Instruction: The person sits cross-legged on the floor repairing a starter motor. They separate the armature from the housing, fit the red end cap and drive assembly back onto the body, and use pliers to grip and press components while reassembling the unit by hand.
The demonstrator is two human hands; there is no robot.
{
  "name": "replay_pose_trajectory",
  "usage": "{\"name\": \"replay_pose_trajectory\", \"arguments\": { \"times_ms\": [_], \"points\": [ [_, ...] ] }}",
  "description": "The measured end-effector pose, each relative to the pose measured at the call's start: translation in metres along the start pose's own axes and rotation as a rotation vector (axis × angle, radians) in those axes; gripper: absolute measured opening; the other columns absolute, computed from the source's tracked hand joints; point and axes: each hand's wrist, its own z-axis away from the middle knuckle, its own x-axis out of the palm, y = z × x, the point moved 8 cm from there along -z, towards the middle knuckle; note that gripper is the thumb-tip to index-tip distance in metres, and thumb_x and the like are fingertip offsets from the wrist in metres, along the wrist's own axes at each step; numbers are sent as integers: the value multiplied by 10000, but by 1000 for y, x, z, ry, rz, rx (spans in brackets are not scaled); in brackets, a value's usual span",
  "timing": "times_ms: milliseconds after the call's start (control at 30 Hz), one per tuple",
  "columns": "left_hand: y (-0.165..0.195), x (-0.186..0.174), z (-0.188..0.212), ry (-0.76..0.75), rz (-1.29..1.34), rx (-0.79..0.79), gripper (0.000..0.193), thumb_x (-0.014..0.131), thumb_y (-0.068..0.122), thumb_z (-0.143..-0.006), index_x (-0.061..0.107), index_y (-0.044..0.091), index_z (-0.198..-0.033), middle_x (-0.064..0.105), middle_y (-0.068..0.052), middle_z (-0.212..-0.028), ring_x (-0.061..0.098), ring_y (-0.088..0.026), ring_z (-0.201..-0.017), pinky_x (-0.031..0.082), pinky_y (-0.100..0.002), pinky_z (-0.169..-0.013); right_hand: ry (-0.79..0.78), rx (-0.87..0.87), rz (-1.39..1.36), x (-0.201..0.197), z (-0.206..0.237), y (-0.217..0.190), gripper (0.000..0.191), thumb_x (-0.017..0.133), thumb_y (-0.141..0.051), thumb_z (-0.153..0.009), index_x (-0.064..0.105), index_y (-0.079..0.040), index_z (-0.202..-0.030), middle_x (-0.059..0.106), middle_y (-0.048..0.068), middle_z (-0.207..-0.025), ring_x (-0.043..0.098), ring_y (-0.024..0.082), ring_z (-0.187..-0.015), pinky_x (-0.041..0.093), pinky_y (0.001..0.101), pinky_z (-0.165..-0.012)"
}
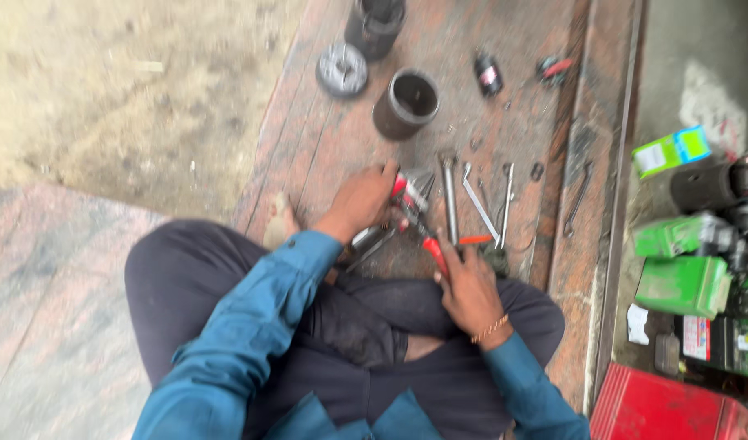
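Two hands on tools at the stone ledge's near edge.
Left hand [364, 198] grips a metal part [414, 189]; right hand [469, 287] is closed around red-handled pliers [433, 248].

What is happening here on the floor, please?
A person in a blue shirt sits on a reddish stone floor among scattered tools. The right hand grips red-handled pliers, whose tip reaches a small metal part that the left hand steadies. Wrenches lie just beyond the hands, and dark metal cylinders stand farther off. The picture is blurred, so finer details are unclear.
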Motion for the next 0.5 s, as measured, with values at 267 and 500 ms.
{"name": "replay_pose_trajectory", "arguments": {
  "times_ms": [267,500],
  "points": [
    [-34,36,-2,-60,80,-54,773,958,339,-566,588,45,-1177,666,-218,-1042,626,-442,-1031,494,-526,-857,25,4,9,-9,-7,-8,765,730,-151,-840,408,-209,-1532,537,267,-1237,593,455,-1059,501,537,-863],
    [11,16,-28,-134,218,12,843,931,309,-582,585,5,-1289,665,-233,-1126,642,-420,-1057,515,-517,-860,-332,-130,-1223,85,-6,39,808,577,-37,-814,363,-156,-1584,555,165,-1487,674,325,-1212,577,457,-953]
  ]
}}
